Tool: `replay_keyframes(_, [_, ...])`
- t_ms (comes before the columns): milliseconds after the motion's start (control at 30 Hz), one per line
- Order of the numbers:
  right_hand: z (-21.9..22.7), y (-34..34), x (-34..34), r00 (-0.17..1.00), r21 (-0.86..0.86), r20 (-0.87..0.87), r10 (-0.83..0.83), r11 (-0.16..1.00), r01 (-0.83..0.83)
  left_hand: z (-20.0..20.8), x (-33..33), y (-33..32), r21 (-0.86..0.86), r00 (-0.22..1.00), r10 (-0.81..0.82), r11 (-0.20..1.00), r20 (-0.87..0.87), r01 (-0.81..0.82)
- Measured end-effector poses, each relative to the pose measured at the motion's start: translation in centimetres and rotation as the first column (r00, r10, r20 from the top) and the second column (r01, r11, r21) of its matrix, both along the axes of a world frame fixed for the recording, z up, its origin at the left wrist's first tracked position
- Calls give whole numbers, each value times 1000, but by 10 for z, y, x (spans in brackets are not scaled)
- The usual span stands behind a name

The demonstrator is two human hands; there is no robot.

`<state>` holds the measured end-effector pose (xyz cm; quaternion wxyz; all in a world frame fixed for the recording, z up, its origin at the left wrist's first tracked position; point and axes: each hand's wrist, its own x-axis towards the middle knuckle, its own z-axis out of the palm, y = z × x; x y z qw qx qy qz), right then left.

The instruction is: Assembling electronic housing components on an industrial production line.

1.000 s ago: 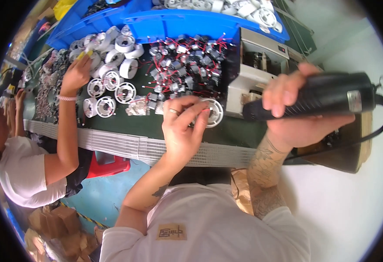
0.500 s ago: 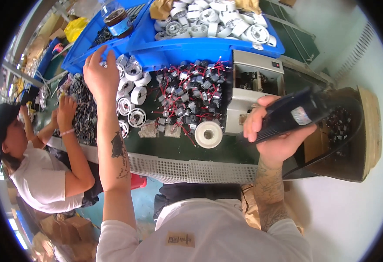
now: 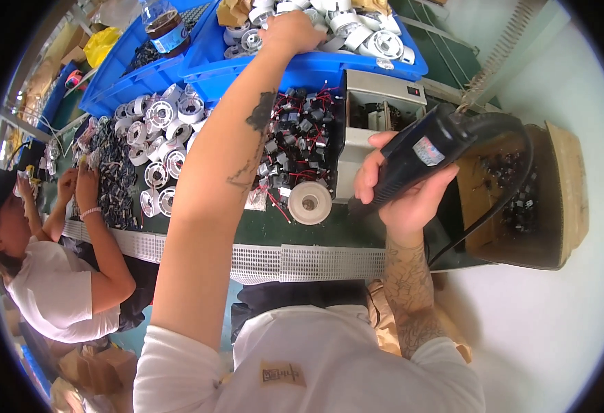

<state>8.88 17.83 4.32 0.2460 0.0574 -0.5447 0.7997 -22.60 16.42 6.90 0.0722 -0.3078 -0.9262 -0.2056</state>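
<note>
My right hand (image 3: 408, 199) is wrapped round a black electric screwdriver (image 3: 443, 134), its tip slanting down and left over the bench. A cable loops from its top end, where a coil spring also hooks on. My left arm stretches across the bench, and my left hand (image 3: 291, 31) reaches into a blue bin (image 3: 260, 74) heaped with white round plastic housings (image 3: 384, 45). Its fingers point down among them and are mostly hidden. In front of my right hand a white round fixture (image 3: 309, 203) lies on the green bench, beside a pile of small motors with red wires (image 3: 302, 134).
More white housings (image 3: 156, 175) cover the bench left of my arm. A grey metal device (image 3: 357, 162) stands beside the motors. At right is a cardboard box (image 3: 556, 237) holding dark parts. A bottle (image 3: 166, 31) stands in another blue bin. A co-worker (image 3: 54, 289) sits at left.
My left hand has moved right and away from me, from above the bench into the bin of housings. My right hand and the screwdriver have shifted slightly left.
</note>
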Motion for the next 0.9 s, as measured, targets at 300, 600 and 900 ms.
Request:
replay_keyframes(300, [7, 11, 17, 998, -115, -54, -12, 993, 6, 8, 181, -142, 487, 913, -400, 816, 83, 313])
replay_keyframes(600, [11, 3, 12, 993, -86, -116, 2, 996, -12, -48, 250, -172, 185, 920, -389, 901, -55, 392])
replay_keyframes(900, [4, 3, 9, 997, -77, -73, 11, 997, -17, -52, 153, -185, 237, 982, -137, 958, -129, 164])
